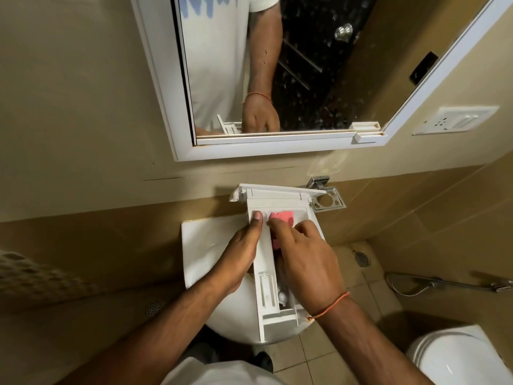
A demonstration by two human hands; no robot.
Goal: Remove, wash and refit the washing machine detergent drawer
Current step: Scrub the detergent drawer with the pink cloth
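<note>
A white plastic detergent drawer [266, 295] lies lengthwise over a white wash basin [200, 245], its front panel toward the wall. My left hand [241, 254] grips the drawer's left side wall, thumb resting on the top edge. My right hand [302, 259] presses a pink sponge [281, 218] into the far compartment of the drawer. The hand covers most of the sponge and the middle of the drawer. The near compartments are visible.
A white-framed mirror [277, 145] hangs above the basin. A chrome holder [329, 201] is fixed to the wall at the right. A wall socket [455, 120] sits at the far right. A toilet [455, 357] and a spray hose [444, 284] stand on the right.
</note>
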